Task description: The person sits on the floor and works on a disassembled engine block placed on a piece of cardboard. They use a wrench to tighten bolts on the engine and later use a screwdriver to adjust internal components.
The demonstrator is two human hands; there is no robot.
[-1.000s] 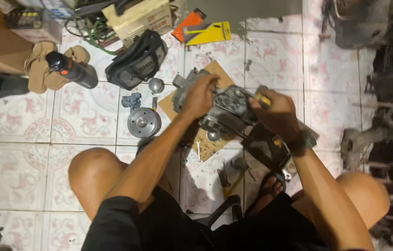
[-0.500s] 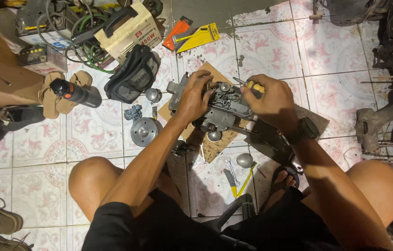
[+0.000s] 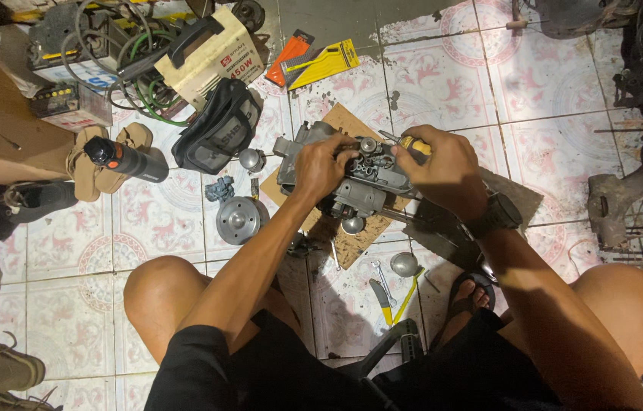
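A grey metal engine part, like a carburettor (image 3: 363, 186), rests on a piece of brown cardboard (image 3: 352, 243) on the tiled floor. My left hand (image 3: 321, 164) grips its top left side. My right hand (image 3: 447, 171) holds a screwdriver with a yellow handle (image 3: 411, 144), its tip pointing left onto the top of the part. A dark watch sits on my right wrist.
A round metal cover (image 3: 238, 219), a small dome cap (image 3: 251, 158), a black bag (image 3: 219, 129), a black and orange power tool (image 3: 125, 160), a cream machine box (image 3: 211, 49), cables and sandals lie left. Wrenches (image 3: 382, 285) lie near my foot. Engine parts (image 3: 626, 198) stand right.
The view has shifted slightly, so everything sits a little lower in frame. Both hands stay on the engine part; the screwdriver stays in my right hand.
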